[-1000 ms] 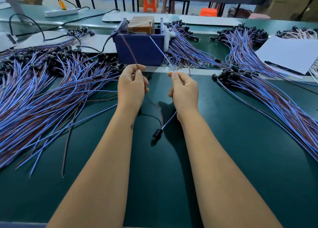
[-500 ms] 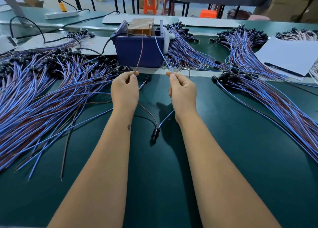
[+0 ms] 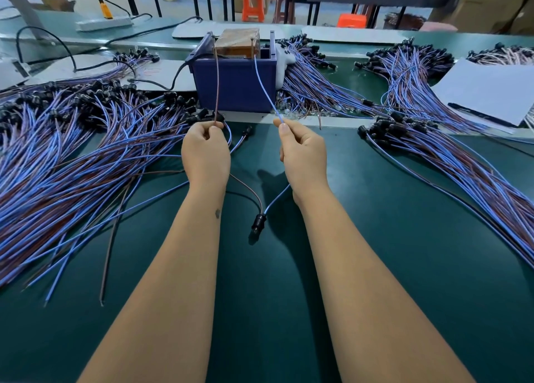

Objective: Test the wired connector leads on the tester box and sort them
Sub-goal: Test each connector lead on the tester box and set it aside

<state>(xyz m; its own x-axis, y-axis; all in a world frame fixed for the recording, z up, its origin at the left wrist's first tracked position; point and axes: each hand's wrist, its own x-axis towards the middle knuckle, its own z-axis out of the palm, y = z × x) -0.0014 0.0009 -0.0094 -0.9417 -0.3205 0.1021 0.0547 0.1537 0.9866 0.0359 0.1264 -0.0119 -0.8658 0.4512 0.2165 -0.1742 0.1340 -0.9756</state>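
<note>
A dark blue tester box with a brown block on top stands at the back of the green table. My left hand pinches a brown wire that runs up to the box's top left. My right hand pinches a blue wire that reaches the box's top right. Both wires hang below my hands and join at a black connector, which dangles between my forearms just above the table.
A wide heap of blue and brown leads covers the table's left side. Another pile fans out at the right, with more bundles behind the box. White paper lies far right. A black power cable leads to the box.
My left hand has swung the brown wire's tip from the box's front up to its top left. My right hand keeps the blue wire at the top right.
</note>
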